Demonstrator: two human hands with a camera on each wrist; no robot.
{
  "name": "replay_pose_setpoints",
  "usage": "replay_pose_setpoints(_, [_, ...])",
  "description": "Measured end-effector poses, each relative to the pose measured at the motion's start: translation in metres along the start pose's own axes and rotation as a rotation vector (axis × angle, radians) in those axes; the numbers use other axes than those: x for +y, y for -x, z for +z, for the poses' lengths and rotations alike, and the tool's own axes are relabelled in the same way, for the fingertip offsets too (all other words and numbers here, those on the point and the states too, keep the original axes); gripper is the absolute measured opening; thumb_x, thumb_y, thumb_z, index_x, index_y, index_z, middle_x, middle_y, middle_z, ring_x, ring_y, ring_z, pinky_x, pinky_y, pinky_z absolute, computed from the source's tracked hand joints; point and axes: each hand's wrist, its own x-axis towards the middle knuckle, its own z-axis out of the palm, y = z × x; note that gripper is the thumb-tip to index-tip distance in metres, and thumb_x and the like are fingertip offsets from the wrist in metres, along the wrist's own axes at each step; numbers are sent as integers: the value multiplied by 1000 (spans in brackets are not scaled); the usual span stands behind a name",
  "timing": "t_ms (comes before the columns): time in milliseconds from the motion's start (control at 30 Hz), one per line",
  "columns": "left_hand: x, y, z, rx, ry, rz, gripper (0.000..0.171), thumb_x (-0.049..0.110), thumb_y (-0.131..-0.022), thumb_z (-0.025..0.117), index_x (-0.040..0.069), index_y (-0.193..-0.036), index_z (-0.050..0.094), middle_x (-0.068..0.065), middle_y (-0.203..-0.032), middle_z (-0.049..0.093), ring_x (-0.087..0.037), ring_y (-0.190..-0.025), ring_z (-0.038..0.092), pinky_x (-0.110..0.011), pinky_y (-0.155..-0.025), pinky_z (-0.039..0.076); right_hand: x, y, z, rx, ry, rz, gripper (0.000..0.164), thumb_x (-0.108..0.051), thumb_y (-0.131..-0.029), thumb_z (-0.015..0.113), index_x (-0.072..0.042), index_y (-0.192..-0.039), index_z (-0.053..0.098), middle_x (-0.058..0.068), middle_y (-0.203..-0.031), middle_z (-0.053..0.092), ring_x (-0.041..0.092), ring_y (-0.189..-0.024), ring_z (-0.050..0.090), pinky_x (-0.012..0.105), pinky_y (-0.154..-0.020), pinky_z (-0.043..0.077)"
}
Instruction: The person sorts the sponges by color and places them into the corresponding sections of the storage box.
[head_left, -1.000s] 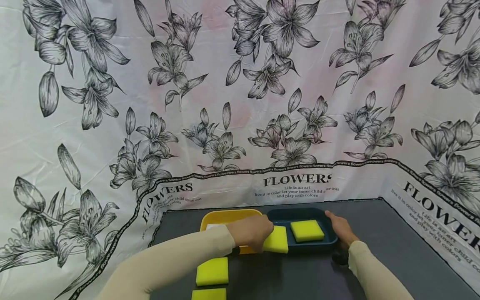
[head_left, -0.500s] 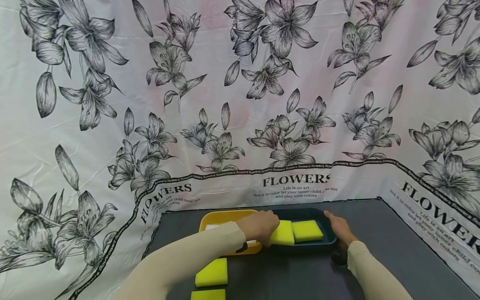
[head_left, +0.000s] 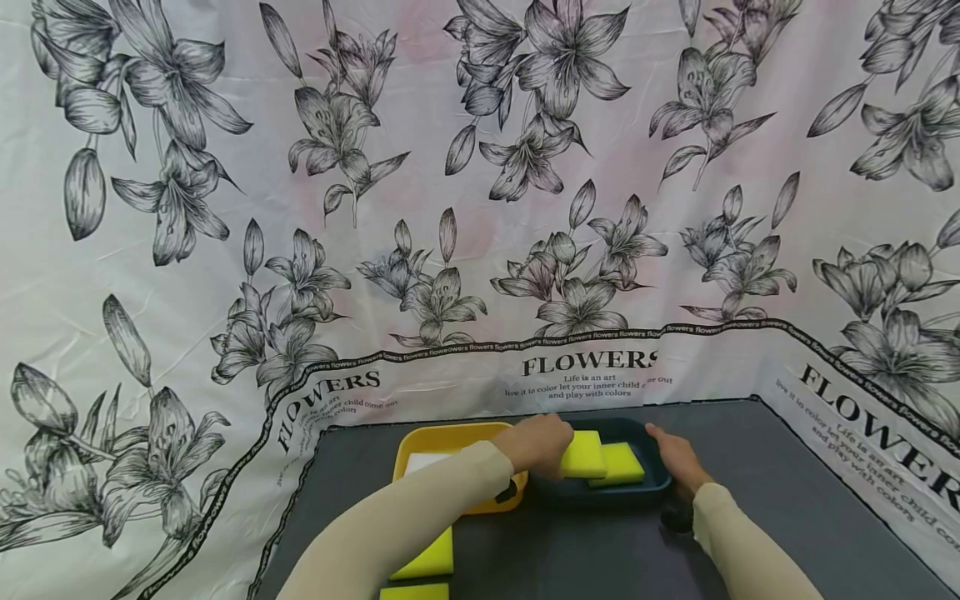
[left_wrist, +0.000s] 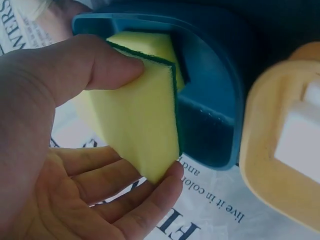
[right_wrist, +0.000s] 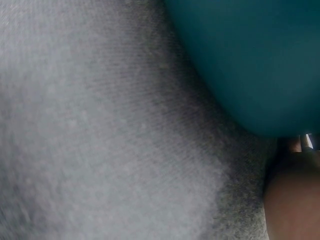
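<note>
My left hand (head_left: 536, 443) pinches a yellow sponge (head_left: 583, 454) with a dark green scouring side, thumb on one face and fingers on the other. That sponge is over the dark blue tub (head_left: 592, 493) and overlaps a second yellow sponge (head_left: 624, 467) that lies inside it. In the left wrist view the held sponge (left_wrist: 142, 110) is tilted beside the tub's rim. My right hand (head_left: 681, 460) holds the tub's right end at the rim. The right wrist view shows mostly grey cloth, the tub's outer wall (right_wrist: 260, 65) and part of the hand.
A yellow tub (head_left: 408, 442) with white blocks (left_wrist: 300, 132) in it stands directly left of the blue one. Two more yellow sponges (head_left: 432, 558) lie in a column on the dark grey tabletop (head_left: 585, 550), near the left forearm. A flower-printed sheet (head_left: 450, 250) hangs behind.
My left hand has carried the sponge rightward from between the tubs to over the blue tub, where it now overlaps the sponge inside. My right hand stays on the tub's end.
</note>
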Motion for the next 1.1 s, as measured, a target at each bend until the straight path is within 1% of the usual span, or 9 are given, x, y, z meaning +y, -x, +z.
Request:
replay_pose_setpoints(100, [6,-8,1,-8,15,-14,45,34,-90,93,18,-126,72,5,-107,72,-9,-87,63,-25,-86,58,1,0,0,1,14,-3,100,-72,-111,34,12,-166,27,35,-165,37,36,-133,59,42,-99,61])
replay_pose_setpoints(233, [12,-18,2,-6,46,-2,45,34,-92,91,18,-128,71,5,-109,72,-9,-89,64,-25,-87,58,1,-2,0,0,18,7,103,-73,-111,33,12,-167,23,36,-169,31,44,-145,50,54,-114,53])
replay_pose_setpoints(333, [17,-26,5,12,33,7,48,37,-92,91,17,-130,69,5,-111,72,-8,-91,66,-24,-87,59,1,-3,0,1,18,20,103,-72,-111,33,13,-168,20,37,-171,26,47,-149,44,60,-121,45])
replay_pose_setpoints(467, [23,-37,10,33,4,-13,60,44,-91,91,16,-137,64,4,-117,70,-8,-97,68,-22,-88,59,0,-1,1,7,35,26,102,-70,-112,33,14,-167,21,37,-170,28,44,-144,47,57,-118,48])
replay_pose_setpoints(533, [26,-41,11,40,16,-27,65,45,-90,92,16,-140,62,4,-119,70,-9,-100,68,-23,-89,59,0,-1,0,10,31,29,102,-70,-112,33,14,-167,21,37,-169,29,43,-142,49,56,-117,50])
replay_pose_setpoints(667, [29,-48,13,56,36,-40,62,44,-91,91,16,-138,63,4,-119,70,-8,-100,67,-24,-91,59,0,-1,0,9,16,37,105,-73,-111,34,14,-168,17,37,-171,25,46,-146,45,61,-123,43])
replay_pose_setpoints(800, [31,-54,17,70,46,-29,55,42,-92,90,17,-134,66,6,-117,71,-7,-98,67,-22,-91,58,0,-1,-1,7,12,32,108,-74,-110,35,15,-168,12,39,-173,19,50,-150,38,65,-126,36])
replay_pose_setpoints(900, [32,-58,22,73,76,-26,50,39,-93,90,17,-132,69,6,-115,72,-6,-97,67,-22,-91,58,2,-1,-1,5,11,33,108,-72,-110,36,14,-169,9,39,-175,13,52,-154,32,67,-128,31])
replay_pose_setpoints(1100, [32,-67,32,66,148,-72,46,38,-92,91,18,-129,72,6,-111,74,-7,-94,67,-25,-90,59,2,-1,-1,-5,16,32,108,-72,-110,36,12,-170,6,38,-177,6,54,-160,23,68,-131,24])
